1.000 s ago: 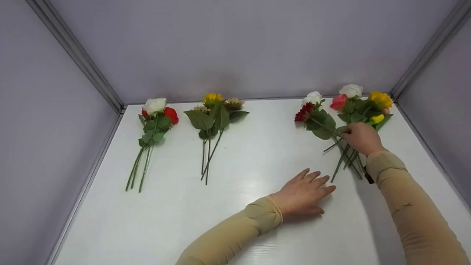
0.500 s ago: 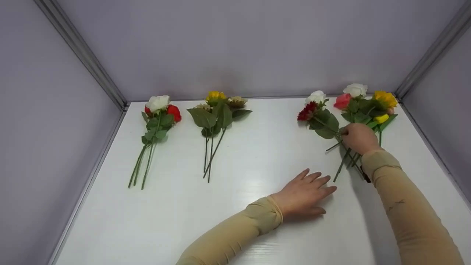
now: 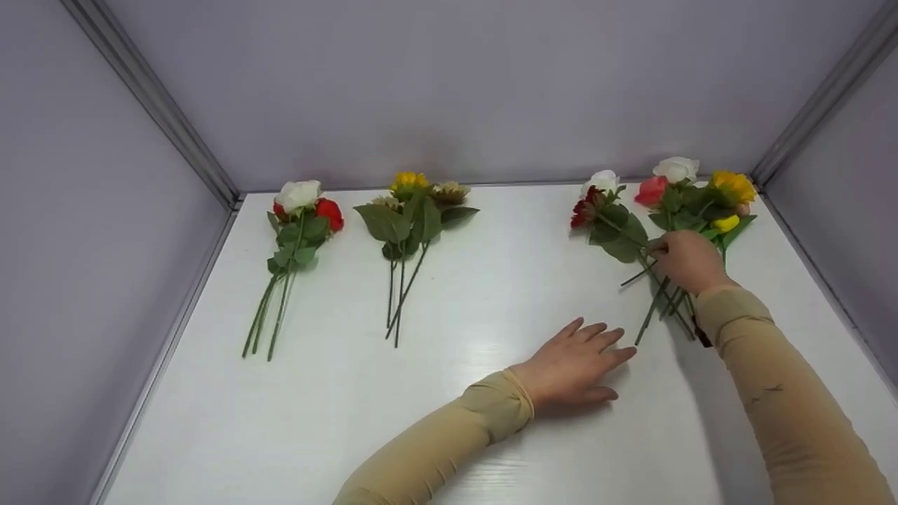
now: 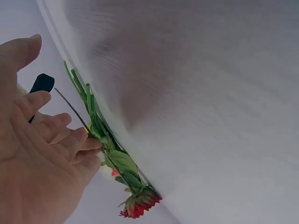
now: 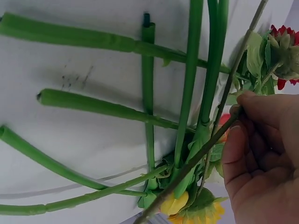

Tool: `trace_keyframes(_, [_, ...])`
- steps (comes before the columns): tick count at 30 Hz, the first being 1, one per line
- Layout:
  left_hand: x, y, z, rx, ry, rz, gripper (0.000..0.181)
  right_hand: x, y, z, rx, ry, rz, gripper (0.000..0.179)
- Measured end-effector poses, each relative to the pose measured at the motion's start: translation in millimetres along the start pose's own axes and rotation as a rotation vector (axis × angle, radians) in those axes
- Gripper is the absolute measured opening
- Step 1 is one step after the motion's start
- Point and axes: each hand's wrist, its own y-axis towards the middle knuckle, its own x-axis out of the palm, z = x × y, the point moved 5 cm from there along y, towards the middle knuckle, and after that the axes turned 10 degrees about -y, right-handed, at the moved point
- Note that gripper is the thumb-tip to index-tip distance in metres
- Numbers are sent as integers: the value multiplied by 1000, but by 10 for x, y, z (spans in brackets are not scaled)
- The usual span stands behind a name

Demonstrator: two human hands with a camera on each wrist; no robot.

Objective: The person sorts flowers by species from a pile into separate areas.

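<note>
My right hand (image 3: 691,261) pinches the thin brown stem of a dark red flower (image 3: 588,207) between thumb and fingertips. In the right wrist view, that stem (image 5: 196,158) runs across in front of several green stems, and the red flower (image 5: 286,58) shows its underside. Behind it in the head view lies a white flower (image 3: 603,182) with green leaves. My left hand (image 3: 572,365) is spread, palm down and empty, just left of the right-hand stems. The left wrist view shows its fingers (image 4: 70,142) extended, with the red flower (image 4: 140,205) beyond them.
At right lie a white rose (image 3: 676,170), a pink rose (image 3: 652,190), a sunflower (image 3: 733,187) and a yellow tulip (image 3: 725,224). White and red roses (image 3: 298,195) lie at far left. A sunflower bunch (image 3: 409,184) lies left of centre. Grey walls (image 3: 449,91) enclose the white table (image 3: 280,421).
The dark red flower head has turned, showing more of its underside. My right hand keeps its pinch on the stem. My left hand has shifted slightly left.
</note>
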Motion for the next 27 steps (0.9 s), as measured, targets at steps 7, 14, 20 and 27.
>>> trace_keyframes(7, [-88, -46, -175, -56, -116, 23, 67, -61, -16, -115, 2, 95, -26, 26])
trace_keyframes(14, [-195, -212, -481, -201, -463, 128, 53, -41, -45, -450, 7, 272, -71, 33])
trace_keyframes(20, [-232, -463, -776, -400, -949, 290, 44, 95, -70, -819, 37, 527, -149, 45])
trace_keyframes(27, [-183, -698, -1005, -526, -1289, 430, 44, 322, -129, -1317, 26, 914, -166, 40])
